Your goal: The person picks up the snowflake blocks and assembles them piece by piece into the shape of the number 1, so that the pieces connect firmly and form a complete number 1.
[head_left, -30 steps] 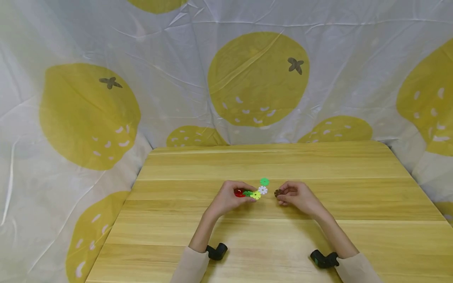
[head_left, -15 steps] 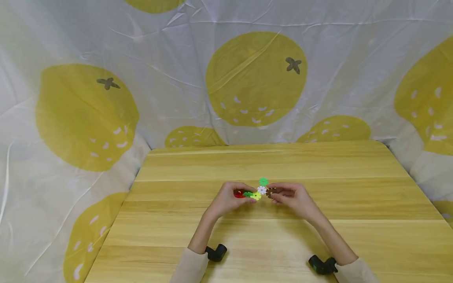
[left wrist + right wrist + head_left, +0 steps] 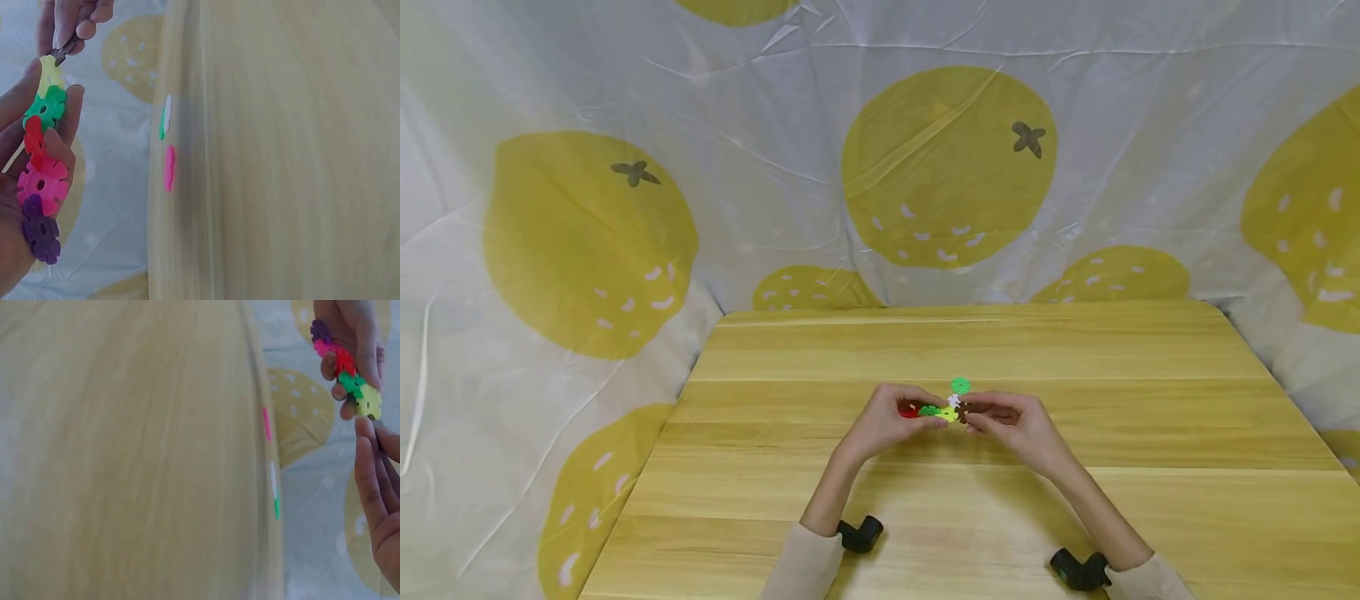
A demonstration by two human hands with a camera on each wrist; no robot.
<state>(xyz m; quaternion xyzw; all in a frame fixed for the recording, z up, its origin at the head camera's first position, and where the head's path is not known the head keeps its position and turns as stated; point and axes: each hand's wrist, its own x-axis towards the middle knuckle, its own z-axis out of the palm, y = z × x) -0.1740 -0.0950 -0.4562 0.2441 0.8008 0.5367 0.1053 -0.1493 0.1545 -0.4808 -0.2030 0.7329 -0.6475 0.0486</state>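
So here's where we're at: five flower-notched plastic discs sit linked in a chain (image 3: 36,150), held up over the light wood-grain table (image 3: 1075,354). From its left end we count a purple disc (image 3: 41,232), a hot-pink disc (image 3: 47,182), a red disc (image 3: 34,140), a mid-green disc (image 3: 51,105) and a pale yellow disc (image 3: 369,402), each overlapping the next. We'd call those five joins' worth of discs done.

Our left hand (image 3: 880,422) has the chain gripped between thumb and fingers, yellow end poking out to the right. Our right hand (image 3: 1024,429) is pinching a dark brown notched plastic disc (image 3: 59,56) right up against the yellow one. Our read is that this join is the step in hand; we can't tell if the slots have actually bitten yet.

As for leftovers, three loose ones lie on the table, on the far side of our hands: a bright green plastic disc (image 3: 960,386), a white plastic disc (image 3: 953,401) just nearer than it, and a second pink plastic disc (image 3: 169,167) over to their left. None of those is on the chain.
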